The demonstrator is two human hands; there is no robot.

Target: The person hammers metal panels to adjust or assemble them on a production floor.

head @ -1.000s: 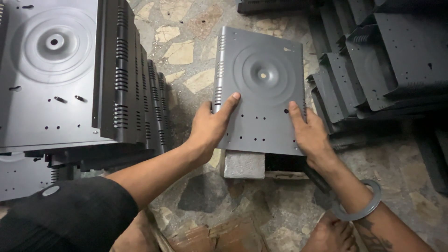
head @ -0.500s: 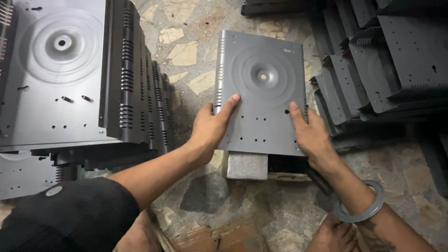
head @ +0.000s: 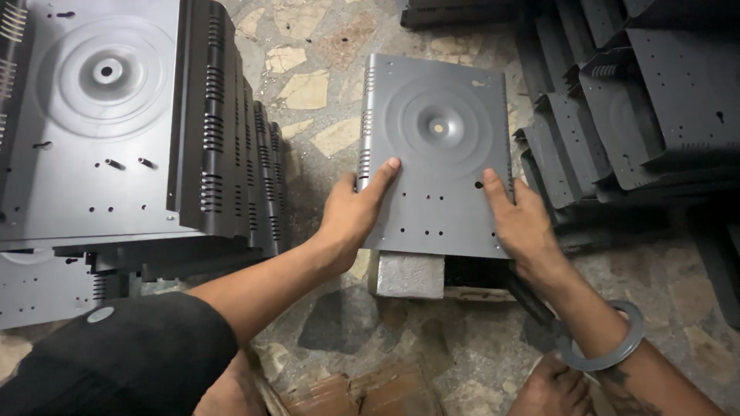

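The left hand [head: 356, 212] lies flat on the near left edge of a grey metal plate [head: 436, 154], with its fingers stretched out and its thumb by the plate's side. The right hand [head: 522, 219] lies on the near right corner of the same plate, fingers spread open and pressing down on top. Both hands are open and touch the plate; neither one wraps around it. The plate has round rings pressed into its middle, a small hole in the center, and tiny holes near the hands. It rests on a grey stone block [head: 408, 273] that sits on the patchy stone floor [head: 308, 85]. A metal ring [head: 609, 339] hangs around the right wrist. To the left stands a big stack of the same kind of plates [head: 108, 123], with slots along their sides. To the right, more dark plates [head: 640, 108] lean on each other in a row.
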